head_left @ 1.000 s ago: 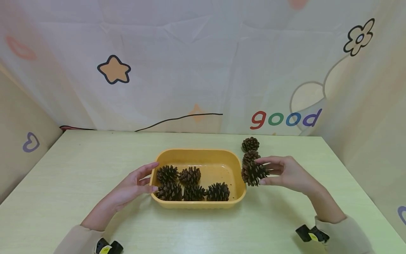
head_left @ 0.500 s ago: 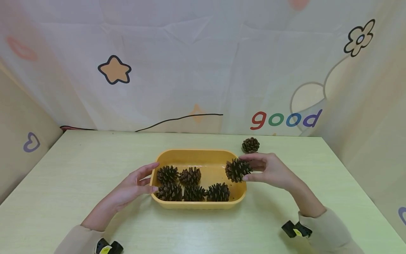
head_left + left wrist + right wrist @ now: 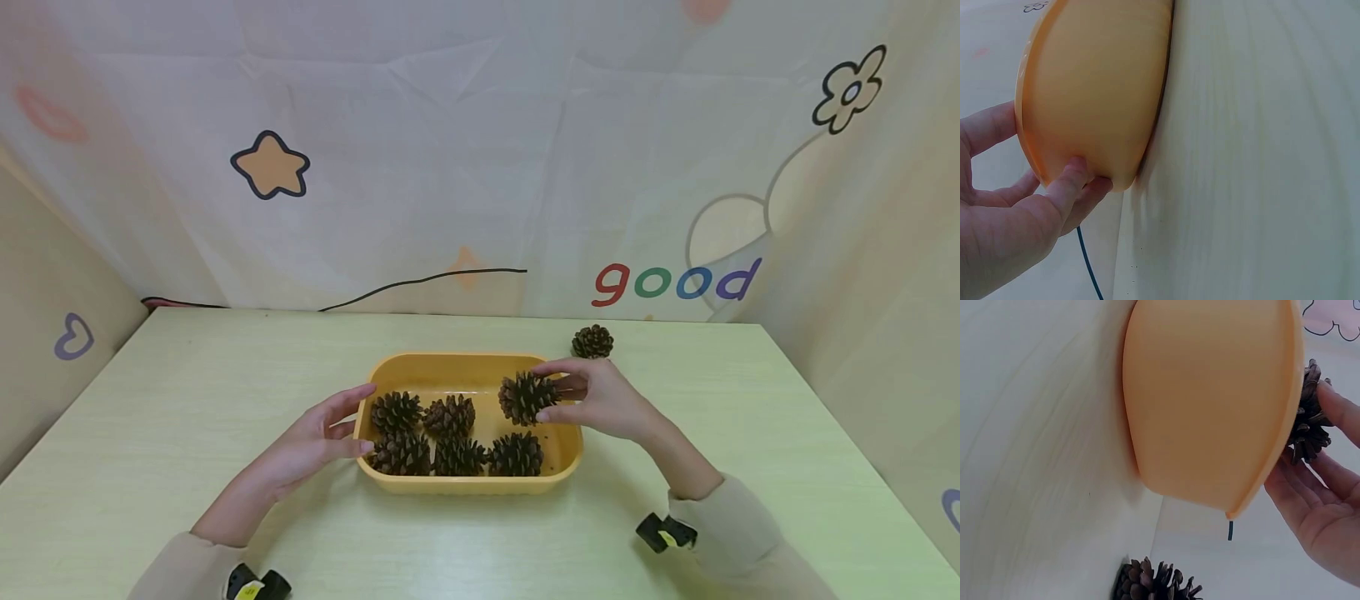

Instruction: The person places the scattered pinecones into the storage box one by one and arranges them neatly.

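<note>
My right hand [image 3: 603, 404] pinches a pine cone [image 3: 527, 397] between fingers and thumb, over the right part of the yellow tub [image 3: 468, 483]. In the right wrist view that pine cone [image 3: 1311, 422] shows just beyond the rim. Several pine cones [image 3: 450, 415] lie inside the tub, on its left and along the near side. My left hand [image 3: 315, 437] holds the tub's left end, thumb toward the near corner and a finger at the rim farther back. The left wrist view has these fingers [image 3: 1071, 178] against the outer wall.
One more pine cone [image 3: 592, 341] sits on the pale table [image 3: 225, 375] behind my right hand. Loose cone scales [image 3: 1154, 581] also appear low in the right wrist view. A printed cloth [image 3: 420, 167] hangs along the table's back edge.
My right hand has carried the pine cone leftward, from beside the tub's right end to over its inside. The left hand and the tub have stayed put.
</note>
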Demonstrator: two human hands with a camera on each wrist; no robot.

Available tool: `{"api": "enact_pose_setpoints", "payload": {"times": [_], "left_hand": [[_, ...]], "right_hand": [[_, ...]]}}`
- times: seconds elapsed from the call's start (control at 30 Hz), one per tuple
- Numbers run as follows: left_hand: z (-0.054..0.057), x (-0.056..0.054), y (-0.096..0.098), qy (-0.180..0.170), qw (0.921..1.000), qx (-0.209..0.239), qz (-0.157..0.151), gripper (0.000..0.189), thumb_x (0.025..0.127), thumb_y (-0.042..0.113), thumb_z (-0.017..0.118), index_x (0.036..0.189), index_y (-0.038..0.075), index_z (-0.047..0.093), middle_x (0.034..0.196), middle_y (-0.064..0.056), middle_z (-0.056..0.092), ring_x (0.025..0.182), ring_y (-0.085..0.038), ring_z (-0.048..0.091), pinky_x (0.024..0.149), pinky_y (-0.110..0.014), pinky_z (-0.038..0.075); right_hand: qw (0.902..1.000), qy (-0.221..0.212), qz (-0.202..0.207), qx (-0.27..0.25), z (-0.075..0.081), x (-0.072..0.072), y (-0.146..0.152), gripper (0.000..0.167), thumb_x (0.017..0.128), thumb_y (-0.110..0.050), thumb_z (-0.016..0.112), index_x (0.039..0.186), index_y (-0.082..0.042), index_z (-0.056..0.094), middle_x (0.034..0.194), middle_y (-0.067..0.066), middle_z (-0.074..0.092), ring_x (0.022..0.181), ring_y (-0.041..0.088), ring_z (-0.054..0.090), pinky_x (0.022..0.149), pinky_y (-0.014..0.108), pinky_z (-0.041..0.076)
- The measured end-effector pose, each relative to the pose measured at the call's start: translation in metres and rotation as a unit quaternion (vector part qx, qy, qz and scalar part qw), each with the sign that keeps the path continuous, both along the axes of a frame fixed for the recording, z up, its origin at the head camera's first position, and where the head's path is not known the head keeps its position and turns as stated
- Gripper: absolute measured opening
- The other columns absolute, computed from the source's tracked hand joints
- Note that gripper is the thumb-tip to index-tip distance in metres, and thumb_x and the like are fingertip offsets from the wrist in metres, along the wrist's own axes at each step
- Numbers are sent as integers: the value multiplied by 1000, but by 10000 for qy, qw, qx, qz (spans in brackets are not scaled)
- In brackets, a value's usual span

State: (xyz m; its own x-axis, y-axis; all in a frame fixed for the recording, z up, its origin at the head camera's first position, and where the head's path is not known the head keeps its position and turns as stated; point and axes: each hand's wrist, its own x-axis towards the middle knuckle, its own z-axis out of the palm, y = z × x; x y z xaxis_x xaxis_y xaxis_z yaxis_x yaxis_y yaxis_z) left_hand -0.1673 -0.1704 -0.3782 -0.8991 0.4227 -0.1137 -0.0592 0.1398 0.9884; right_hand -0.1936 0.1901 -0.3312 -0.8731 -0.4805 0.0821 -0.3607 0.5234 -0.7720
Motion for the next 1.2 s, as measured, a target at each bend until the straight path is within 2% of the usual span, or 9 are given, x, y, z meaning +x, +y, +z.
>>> {"api": "enact_pose_setpoints", "payload": {"times": [0.2, 0.53, 0.83, 1.2], "left_hand": [[1, 1, 0, -5, 10000, 23, -23, 78, 81, 3, 65, 144, 3, 20, 145, -24, 18, 127, -44, 30, 96, -42, 40], [2, 1, 0, -14, 10000, 30, -36, 79, 81, 3, 66, 144, 3, 19, 145, -24, 18, 128, -45, 28, 96, -42, 40], [1, 0, 0, -10, 10000, 9, -28, 79, 80, 3, 66, 144, 4, 20, 145, -23, 19, 127, -44, 29, 97, -43, 39], [0, 0, 0, 19, 10000, -7, -42, 78, 81, 4, 66, 144, 4, 20, 145, -23, 19, 128, -45, 28, 97, -44, 39]], "right_hand": [[10000, -62, -15, 30, -2, -5, -9, 49, 74, -17, 75, 118, -2, 59, 121, 18, 56, 102, 34, 59, 83, 40, 50], [9994, -305, -26, 162, -10, -13, -22, 50, 75, -14, 75, 119, 0, 56, 122, 17, 55, 103, 33, 59, 80, 35, 52], [9965, -74, 210, 805, -17, -17, -29, 49, 75, -13, 75, 117, 2, 56, 118, 16, 58, 106, 32, 57, 85, 37, 49], [9882, 58, 118, 1524, -18, -20, -39, 45, 74, -15, 76, 114, 0, 59, 112, 11, 61, 106, 27, 55, 90, 40, 45]]}}
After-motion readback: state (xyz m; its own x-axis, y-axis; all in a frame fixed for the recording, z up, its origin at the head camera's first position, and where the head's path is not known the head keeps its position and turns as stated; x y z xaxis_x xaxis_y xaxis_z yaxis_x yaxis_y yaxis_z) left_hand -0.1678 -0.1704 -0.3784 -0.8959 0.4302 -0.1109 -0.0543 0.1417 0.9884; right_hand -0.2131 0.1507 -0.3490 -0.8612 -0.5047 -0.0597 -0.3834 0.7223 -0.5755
